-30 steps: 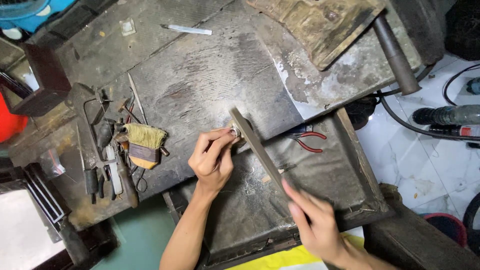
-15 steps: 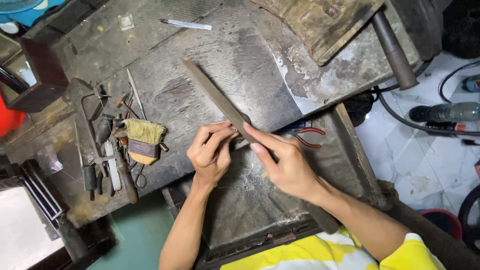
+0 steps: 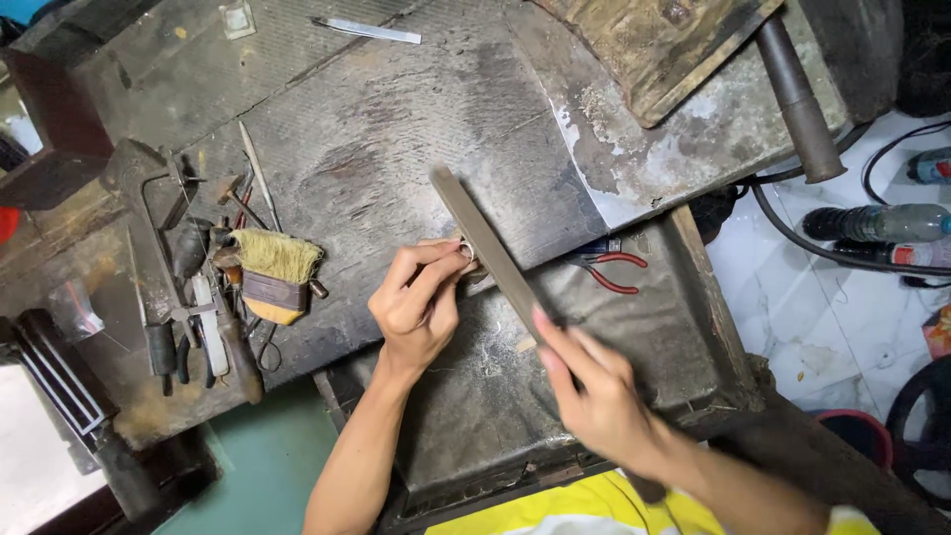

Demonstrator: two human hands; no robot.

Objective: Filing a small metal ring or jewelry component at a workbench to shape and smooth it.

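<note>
Head view, looking straight down on a worn, dark grey table (image 3: pixel 396 129) scarred with scratches and pale dust.

At the centre of the frame, the left hand (image 3: pixel 416 307) pinches a small silvery ring (image 3: pixel 466 250) between thumb and forefinger, the fingers closed tight around it and pressed to the edge of the table. The ring is tiny and mostly hidden by the fingertips; only a bright curved sliver shows.

A long, flat file (image 3: pixel 487 256) lies across the ring. Its long axis runs on a slant from the upper left, just above the left hand, down to the lower right. It looks dull grey-brown, narrow and straight. The right hand (image 3: pixel 594 396) grips its lower end, fingers wrapped closed around it, with the forefinger stretched along the blade. The ring sits just left of the file's middle, touching it, so the left hand is the nearer one to the ring and the right hand stands well back along the file.

At the left of the frame lies a clutter of small tools and a straw-coloured brush (image 3: pixel 272 272). Red-handled pliers (image 3: pixel 609 272) rest just right of the file. A small blade (image 3: pixel 367 30) lies at the top.
</note>
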